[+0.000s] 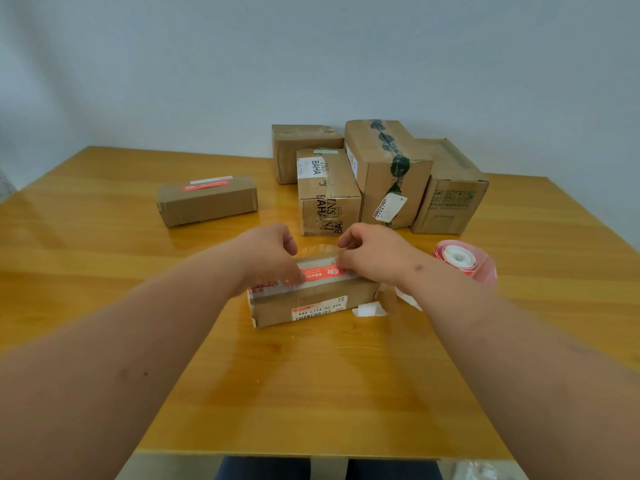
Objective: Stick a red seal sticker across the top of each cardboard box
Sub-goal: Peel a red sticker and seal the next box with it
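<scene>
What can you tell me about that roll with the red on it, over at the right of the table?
The sticker roll lies on its side on the wooden table, its white core facing up. Red stickers on pale backing are wound around the core. A loose white strip trails from it toward the box being sealed. It sits beside the right hand, which does not touch it.

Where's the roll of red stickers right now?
The sticker roll sits on the table to the right, just beyond the right hand and in front of the stacked boxes.
</scene>
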Available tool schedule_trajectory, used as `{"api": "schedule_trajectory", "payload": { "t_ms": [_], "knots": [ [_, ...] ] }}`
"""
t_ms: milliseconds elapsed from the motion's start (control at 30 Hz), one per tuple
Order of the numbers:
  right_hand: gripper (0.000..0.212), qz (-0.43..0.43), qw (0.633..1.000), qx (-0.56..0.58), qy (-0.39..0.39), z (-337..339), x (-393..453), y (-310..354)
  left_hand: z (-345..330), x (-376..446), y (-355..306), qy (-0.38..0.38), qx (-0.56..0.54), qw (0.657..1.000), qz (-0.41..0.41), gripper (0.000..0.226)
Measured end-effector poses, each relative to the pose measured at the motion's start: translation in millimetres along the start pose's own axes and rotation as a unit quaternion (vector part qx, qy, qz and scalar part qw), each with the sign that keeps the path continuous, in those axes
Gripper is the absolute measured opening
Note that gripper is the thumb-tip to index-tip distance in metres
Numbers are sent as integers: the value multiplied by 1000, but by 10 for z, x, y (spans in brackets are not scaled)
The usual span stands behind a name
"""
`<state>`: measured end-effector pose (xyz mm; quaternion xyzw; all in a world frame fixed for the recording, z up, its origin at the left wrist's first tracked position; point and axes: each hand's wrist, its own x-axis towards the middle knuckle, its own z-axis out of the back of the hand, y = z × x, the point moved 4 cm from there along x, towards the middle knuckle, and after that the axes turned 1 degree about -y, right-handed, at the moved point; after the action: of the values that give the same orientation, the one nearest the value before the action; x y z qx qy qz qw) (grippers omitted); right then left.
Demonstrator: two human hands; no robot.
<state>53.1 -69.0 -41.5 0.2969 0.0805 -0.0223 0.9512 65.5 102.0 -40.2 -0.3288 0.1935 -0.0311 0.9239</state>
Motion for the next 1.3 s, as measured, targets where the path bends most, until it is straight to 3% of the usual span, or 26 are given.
{"api": "schedule_trajectory", "payload": {
  "t_ms": [100,267,400,833,1133,1300],
  "knots": [
    [44,-6,1000,-26,-4,-76,-9,5,-53,-14,-25,-9,22,1000,-12,46],
    [34,1,1000,-13,-6,-49,-39,-5,-16,-2,21,0,-30,1000,4,45],
    [57,-7,1000,-17,24,-96,-86,22,-20,-7,48,4,-33,999,2,48],
    [30,-11,999,26,24,-38,-113,-16,114,-24,264,21,-104,993,56,19],
    [21,-16,1000,14,14,-22,-149,-34,42,-54,211,18,-91,995,33,25],
    [39,-21,998,-12,62,-37,-205,-59,47,-44,202,11,-93,995,27,25]
  ]
}}
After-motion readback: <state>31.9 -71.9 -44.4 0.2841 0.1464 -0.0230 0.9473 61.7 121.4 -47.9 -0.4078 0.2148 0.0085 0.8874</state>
